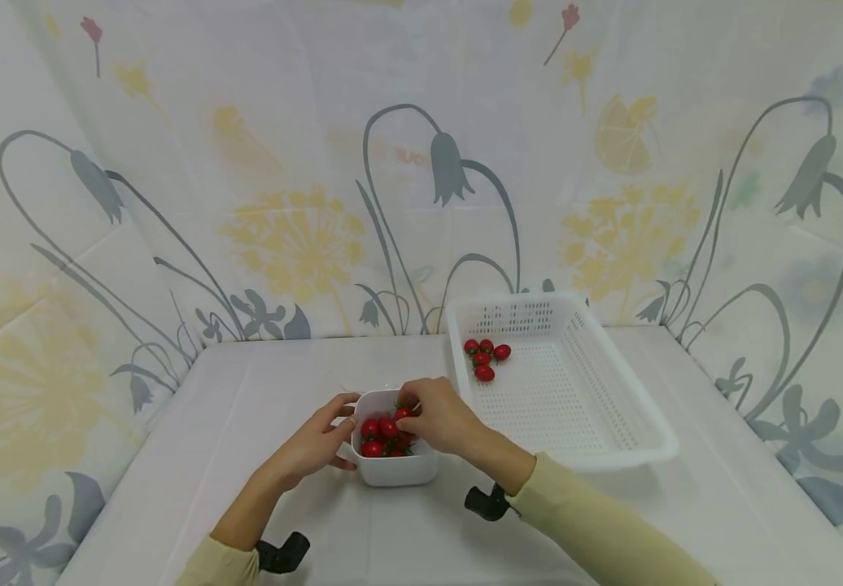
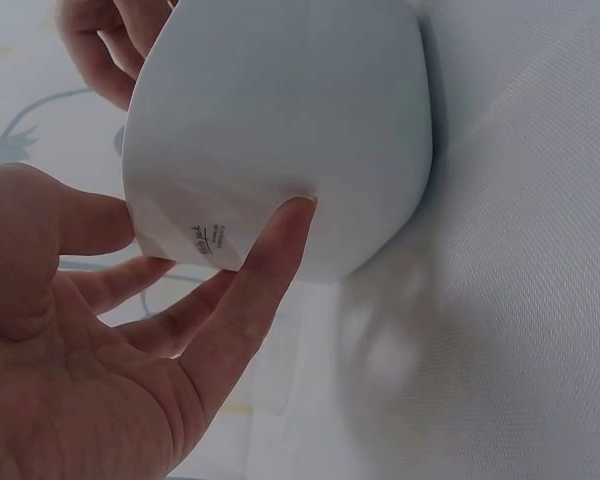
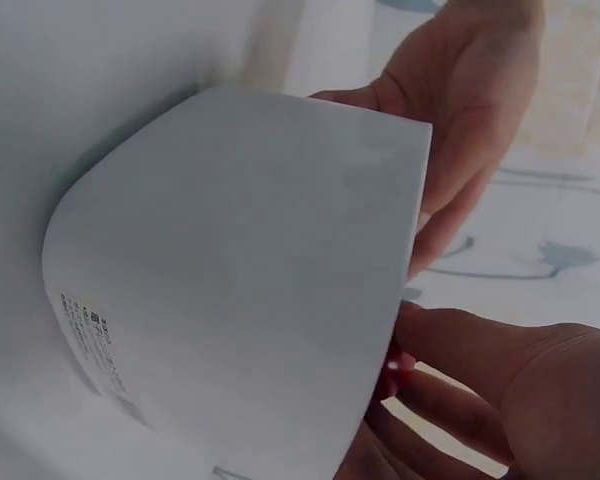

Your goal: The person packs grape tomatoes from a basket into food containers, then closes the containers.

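Note:
A small white bowl (image 1: 395, 470) holds several red cherry tomatoes (image 1: 381, 435) on the white table. My left hand (image 1: 335, 435) grips the bowl's left side; in the left wrist view its thumb (image 2: 270, 255) presses the bowl's wall (image 2: 280, 110). My right hand (image 1: 416, 407) reaches into the bowl from the right and pinches a cherry tomato (image 1: 402, 413) at the top of the pile. The right wrist view shows the bowl's outside (image 3: 230, 280) and a bit of red tomato (image 3: 392, 372) between my right fingers (image 3: 460, 345).
A large white perforated basket (image 1: 612, 439) lies to the right of the bowl, with several cherry tomatoes (image 1: 485, 358) in its far left corner. A flower-printed cloth (image 1: 282, 236) walls the table at the back and both sides.

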A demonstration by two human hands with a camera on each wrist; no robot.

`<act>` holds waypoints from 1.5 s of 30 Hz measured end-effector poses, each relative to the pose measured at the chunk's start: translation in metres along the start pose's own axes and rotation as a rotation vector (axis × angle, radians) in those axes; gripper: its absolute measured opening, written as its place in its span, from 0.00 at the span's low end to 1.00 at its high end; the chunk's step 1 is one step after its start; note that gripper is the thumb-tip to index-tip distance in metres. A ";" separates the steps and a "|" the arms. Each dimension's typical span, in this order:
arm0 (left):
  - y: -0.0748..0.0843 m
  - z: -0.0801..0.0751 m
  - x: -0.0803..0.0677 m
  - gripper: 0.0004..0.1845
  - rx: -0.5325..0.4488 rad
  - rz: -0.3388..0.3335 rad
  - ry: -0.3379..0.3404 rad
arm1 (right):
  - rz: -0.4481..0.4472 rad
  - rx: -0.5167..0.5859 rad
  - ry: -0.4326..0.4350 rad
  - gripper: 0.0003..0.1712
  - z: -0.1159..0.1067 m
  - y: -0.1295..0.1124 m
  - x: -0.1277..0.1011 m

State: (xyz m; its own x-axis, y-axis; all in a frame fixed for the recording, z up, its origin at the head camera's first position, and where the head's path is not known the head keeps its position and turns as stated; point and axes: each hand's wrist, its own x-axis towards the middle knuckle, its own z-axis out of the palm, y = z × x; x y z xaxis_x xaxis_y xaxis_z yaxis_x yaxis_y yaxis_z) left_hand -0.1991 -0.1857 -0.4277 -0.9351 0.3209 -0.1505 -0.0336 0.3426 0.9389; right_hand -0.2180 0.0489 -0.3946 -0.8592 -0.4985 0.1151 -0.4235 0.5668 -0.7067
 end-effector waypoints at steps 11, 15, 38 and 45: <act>-0.001 -0.001 0.001 0.21 0.002 0.014 -0.004 | 0.094 -0.133 0.009 0.09 0.022 -0.004 0.010; -0.002 -0.001 0.001 0.21 0.003 0.021 -0.002 | 0.120 -0.178 0.007 0.08 0.030 -0.004 0.012; -0.001 -0.001 -0.001 0.21 0.010 0.018 -0.010 | 0.021 -0.268 0.099 0.15 0.045 -0.004 0.012; -0.001 -0.001 -0.001 0.22 0.019 0.016 -0.011 | 0.038 -0.248 0.074 0.12 0.031 -0.014 0.003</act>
State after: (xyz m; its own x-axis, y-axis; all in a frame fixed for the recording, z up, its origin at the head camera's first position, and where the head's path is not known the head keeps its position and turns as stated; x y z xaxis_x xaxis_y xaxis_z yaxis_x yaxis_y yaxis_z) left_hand -0.1985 -0.1875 -0.4277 -0.9316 0.3361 -0.1386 -0.0113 0.3543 0.9351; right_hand -0.2061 0.0187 -0.4058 -0.8906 -0.4299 0.1486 -0.4402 0.7324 -0.5194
